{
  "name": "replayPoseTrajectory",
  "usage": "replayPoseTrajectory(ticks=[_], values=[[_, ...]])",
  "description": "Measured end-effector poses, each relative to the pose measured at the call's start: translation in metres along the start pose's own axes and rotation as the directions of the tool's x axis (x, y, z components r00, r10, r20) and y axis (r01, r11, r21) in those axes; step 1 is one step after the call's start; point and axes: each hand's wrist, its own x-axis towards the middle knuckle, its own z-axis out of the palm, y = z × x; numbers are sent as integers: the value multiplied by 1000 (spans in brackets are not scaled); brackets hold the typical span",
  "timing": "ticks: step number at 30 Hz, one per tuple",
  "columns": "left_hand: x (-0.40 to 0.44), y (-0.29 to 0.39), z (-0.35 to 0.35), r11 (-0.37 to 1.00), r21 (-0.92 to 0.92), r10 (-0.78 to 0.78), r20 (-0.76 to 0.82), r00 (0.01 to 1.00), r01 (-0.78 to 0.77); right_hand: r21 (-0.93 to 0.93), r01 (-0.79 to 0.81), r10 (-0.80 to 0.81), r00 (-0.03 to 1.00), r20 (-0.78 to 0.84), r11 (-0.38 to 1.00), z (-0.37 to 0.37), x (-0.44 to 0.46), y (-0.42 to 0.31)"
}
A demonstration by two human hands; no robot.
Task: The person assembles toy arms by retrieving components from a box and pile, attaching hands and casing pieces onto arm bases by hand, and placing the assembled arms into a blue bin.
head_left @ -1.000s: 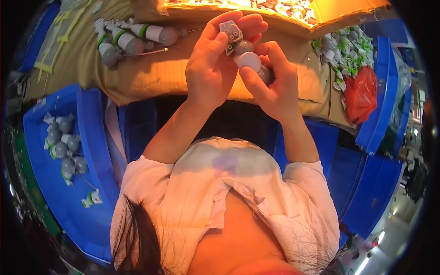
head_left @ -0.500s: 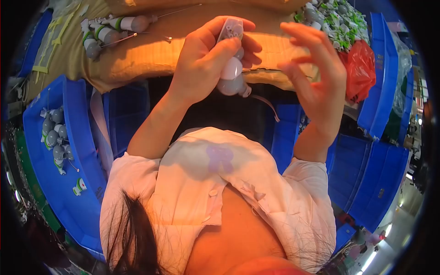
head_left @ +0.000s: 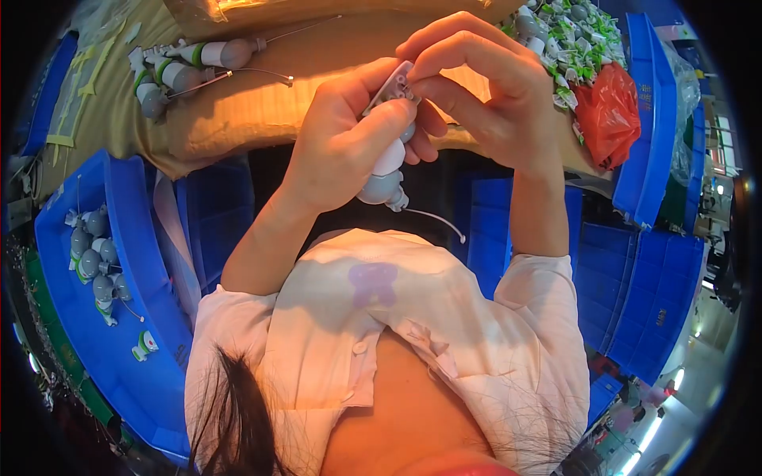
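Observation:
My left hand (head_left: 337, 151) is wrapped round a grey and white plastic figure (head_left: 382, 187), held tilted above my lap. A thin pale wire (head_left: 436, 216) trails from its lower end. At its upper end, a flat pale piece with small round fittings (head_left: 392, 89) shows between my left thumb and fingers. My right hand (head_left: 500, 103) is closed in a pinch at this upper end, thumb and index finger almost together. Whatever is between those fingertips is too small or hidden to make out.
Several similar figures with wires (head_left: 178, 75) lie on the cardboard-covered bench (head_left: 238, 111). More are in a blue bin (head_left: 147, 397) at left. A heap of green and white parts (head_left: 583, 40) and a red plastic bag (head_left: 607, 111) lie at right, beside blue bins (head_left: 647, 301).
My right hand has come in from the right, its spread fingers now pinched at the figure's upper end. The figure has tilted, its wired lower end moving down and left.

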Motion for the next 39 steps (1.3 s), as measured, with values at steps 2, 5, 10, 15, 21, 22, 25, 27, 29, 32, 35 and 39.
replayPoseTrajectory(ticks=[2,5,10,15,21,22,25,27,29,32,35,39], values=[[-2,-2,1,999,48,12,-32,999,-11,142,-218,245,944,-220,966,14,0,-12],[-5,-4,1,998,53,35,-88,995,-31,-74,-161,138,961,-241,984,20,-2,-6],[-11,-2,5,963,267,95,-210,973,-36,-87,-918,876,394,-279,386,34,43,-59],[-10,6,-14,983,181,53,-109,993,-33,49,-308,303,878,-371,950,40,-5,-5],[-6,14,-33,975,-135,-162,114,980,177,-390,319,-331,943,38,864,1,4,18],[-6,13,-34,973,-129,-176,124,977,192,-517,291,-195,953,232,805,-4,13,1],[-6,14,-28,986,-18,-167,26,986,167,-680,53,371,806,462,731,-9,31,-31],[-8,10,-26,986,69,-148,-17,989,149,-722,-156,646,599,473,674,-7,38,-45],[-10,9,-24,988,86,-127,-19,992,128,-699,-149,628,596,501,699,-9,48,-45],[-8,15,-20,997,-36,-74,-12,997,73,-628,-221,598,638,486,746,-20,68,-38],[-3,22,-29,999,-44,-26,-20,999,26,-413,-512,620,763,185,753,-27,116,-56],[-11,27,-25,995,-13,-98,-57,994,97,-244,-627,633,772,-61,740,-28,126,-78]])
